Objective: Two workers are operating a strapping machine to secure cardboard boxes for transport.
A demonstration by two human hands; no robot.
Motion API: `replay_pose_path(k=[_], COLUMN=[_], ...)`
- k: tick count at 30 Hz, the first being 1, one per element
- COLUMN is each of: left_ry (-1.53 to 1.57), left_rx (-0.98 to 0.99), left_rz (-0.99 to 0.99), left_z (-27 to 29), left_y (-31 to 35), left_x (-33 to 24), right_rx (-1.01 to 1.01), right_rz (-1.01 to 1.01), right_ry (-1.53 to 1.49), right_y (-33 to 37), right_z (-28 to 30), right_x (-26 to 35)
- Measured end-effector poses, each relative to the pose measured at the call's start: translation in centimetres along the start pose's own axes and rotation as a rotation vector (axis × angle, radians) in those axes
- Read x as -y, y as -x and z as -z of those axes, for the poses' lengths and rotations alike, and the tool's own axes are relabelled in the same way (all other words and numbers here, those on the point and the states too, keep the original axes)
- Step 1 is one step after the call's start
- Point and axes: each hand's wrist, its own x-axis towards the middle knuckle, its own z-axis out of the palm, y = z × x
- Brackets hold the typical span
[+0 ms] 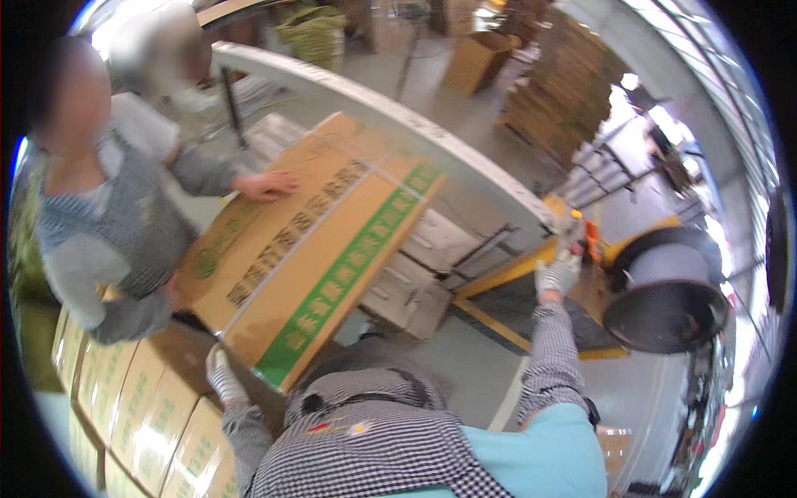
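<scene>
A large brown cardboard carton (290, 249) with a green printed band and a pale strap around it lies tilted in front of me. My left hand (224, 378), in a whitish glove, is closed at the carton's near-left corner, by the strap's lower end. Stretched far to the right, my gloved right hand (561, 276) is at a small orange-and-red object (591, 241) with a yellow knob, beside the white rail's end. Its fingers look closed there; what they hold is not clear. Across the carton, a co-worker's bare hand (267, 186) rests on its top.
Several taped cartons (145, 407) are stacked at lower left. A long white rail (374, 104) curves behind the carton. White boxes (407, 295) sit below it. At right stand a black reel (664, 303) and a yellow frame (498, 274). Flattened cardboard (564, 87) is piled farther back.
</scene>
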Motion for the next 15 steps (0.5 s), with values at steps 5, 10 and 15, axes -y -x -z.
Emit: replay_pose_path(k=[5, 10, 15], left_ry=[0.229, -1.005, -2.522], left_rx=[-0.047, 0.393, 0.956], left_rz=[0.207, 0.075, -0.29], left_z=[1.0, -0.3, 0.5], left_y=[-1.2, -5.1, -5.8], left_x=[1.7, 8.2, 12.2], right_rx=[0.222, 0.2, 0.123], right_rz=[-0.111, -0.153, -0.092], right_ry=[0.347, 0.255, 0.187], right_y=[0.0, 0.0, -0.1], right_z=[-2.2, -2.0, -2.1], right_x=[0.3, -1.0, -0.1])
